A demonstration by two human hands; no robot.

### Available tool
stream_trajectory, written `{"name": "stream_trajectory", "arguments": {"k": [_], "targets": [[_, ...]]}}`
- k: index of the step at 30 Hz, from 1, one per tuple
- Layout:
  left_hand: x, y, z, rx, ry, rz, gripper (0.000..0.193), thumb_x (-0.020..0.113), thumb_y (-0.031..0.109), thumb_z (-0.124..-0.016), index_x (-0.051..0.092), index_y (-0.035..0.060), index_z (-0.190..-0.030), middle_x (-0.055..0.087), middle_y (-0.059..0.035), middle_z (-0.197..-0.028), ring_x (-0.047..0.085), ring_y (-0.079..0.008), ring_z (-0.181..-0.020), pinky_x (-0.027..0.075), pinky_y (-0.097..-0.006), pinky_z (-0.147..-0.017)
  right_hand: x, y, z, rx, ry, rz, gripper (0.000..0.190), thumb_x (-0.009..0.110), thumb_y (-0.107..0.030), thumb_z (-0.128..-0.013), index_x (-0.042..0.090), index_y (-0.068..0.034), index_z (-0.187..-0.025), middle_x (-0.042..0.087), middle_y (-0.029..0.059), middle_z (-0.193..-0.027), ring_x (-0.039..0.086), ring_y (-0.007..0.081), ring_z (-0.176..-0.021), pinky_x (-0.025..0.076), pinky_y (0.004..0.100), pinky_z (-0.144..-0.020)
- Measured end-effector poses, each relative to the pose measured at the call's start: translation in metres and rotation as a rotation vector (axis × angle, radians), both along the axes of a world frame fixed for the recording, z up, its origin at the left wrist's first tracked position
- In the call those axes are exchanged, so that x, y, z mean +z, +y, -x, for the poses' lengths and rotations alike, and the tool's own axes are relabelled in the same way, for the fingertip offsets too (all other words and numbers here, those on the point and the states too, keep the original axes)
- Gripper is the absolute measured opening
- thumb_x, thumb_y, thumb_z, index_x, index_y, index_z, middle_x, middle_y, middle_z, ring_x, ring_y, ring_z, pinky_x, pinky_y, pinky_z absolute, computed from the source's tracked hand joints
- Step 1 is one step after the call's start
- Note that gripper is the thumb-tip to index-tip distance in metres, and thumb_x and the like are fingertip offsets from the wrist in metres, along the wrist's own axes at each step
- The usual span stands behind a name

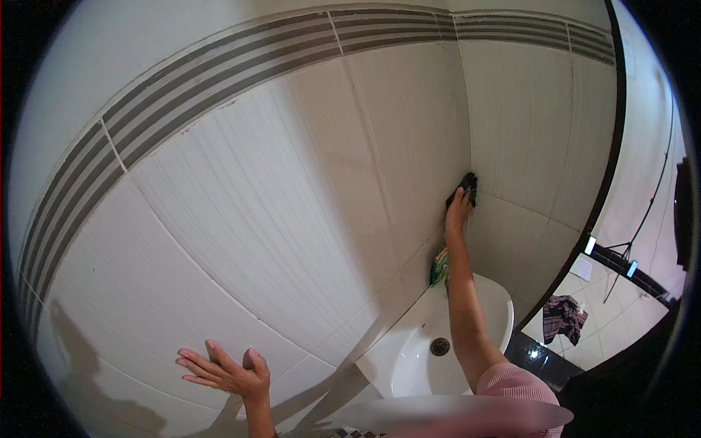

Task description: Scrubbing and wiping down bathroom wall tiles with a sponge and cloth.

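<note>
My right hand (459, 214) reaches over the sink and presses a dark cloth or scrubbing pad (469, 182) against the tiled wall, close to the corner. The pad's exact kind cannot be told. Below that wrist, a green packet (438, 267) stands on the back ledge of the white ceramic washbasin (402, 350), partly hidden by my forearm. At the lower left, my left hand (225, 372) is raised before the pale wall tiles (263, 219), fingers apart, holding nothing.
A striped tile border (230, 82) runs along the top of the tiling. At the right, beyond a dark door frame (613, 137), a crumpled striped cloth (564, 318) lies on the tiled floor near a thin-legged stand (628, 249). The basin's drain (440, 346) is uncovered.
</note>
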State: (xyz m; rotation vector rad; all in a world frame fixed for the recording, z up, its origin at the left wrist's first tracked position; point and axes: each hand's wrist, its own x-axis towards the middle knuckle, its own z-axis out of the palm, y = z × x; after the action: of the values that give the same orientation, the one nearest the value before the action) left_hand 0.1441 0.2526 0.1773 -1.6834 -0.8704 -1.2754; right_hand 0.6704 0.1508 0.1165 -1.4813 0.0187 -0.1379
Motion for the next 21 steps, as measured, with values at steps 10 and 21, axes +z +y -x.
{"name": "stream_trajectory", "arguments": {"k": [10, 21], "targets": [[-0.004, -0.003, -0.002, 0.042, 0.001, 0.043, 0.064, 0.036, 0.048, -0.09, 0.031, 0.0101, -0.141, 0.013, -0.0283, -0.147, 0.008, -0.0441, -0.138, -0.002, -0.0626, -0.106, -0.033, 0.024, 0.203, 0.135, -0.401, 0.035, 0.062, 0.039, -0.038, -0.096, 0.018, -0.007, -0.145, 0.007, 0.0295, -0.146, 0.008, 0.0434, -0.135, 0.009, 0.0537, -0.108], [-0.006, -0.006, -0.001, 0.022, 0.007, 0.066, 0.065, 0.036, 0.049, -0.09, 0.029, 0.0121, -0.143, 0.014, -0.0274, -0.148, 0.008, -0.044, -0.138, -0.001, -0.0636, -0.105, 0.006, 0.025, 0.231, 0.189, -0.844, 0.041, 0.056, 0.052, -0.027, -0.089, 0.035, -0.01, -0.139, 0.011, 0.0247, -0.148, 0.011, 0.0464, -0.134, 0.01, 0.0534, -0.108]]}}
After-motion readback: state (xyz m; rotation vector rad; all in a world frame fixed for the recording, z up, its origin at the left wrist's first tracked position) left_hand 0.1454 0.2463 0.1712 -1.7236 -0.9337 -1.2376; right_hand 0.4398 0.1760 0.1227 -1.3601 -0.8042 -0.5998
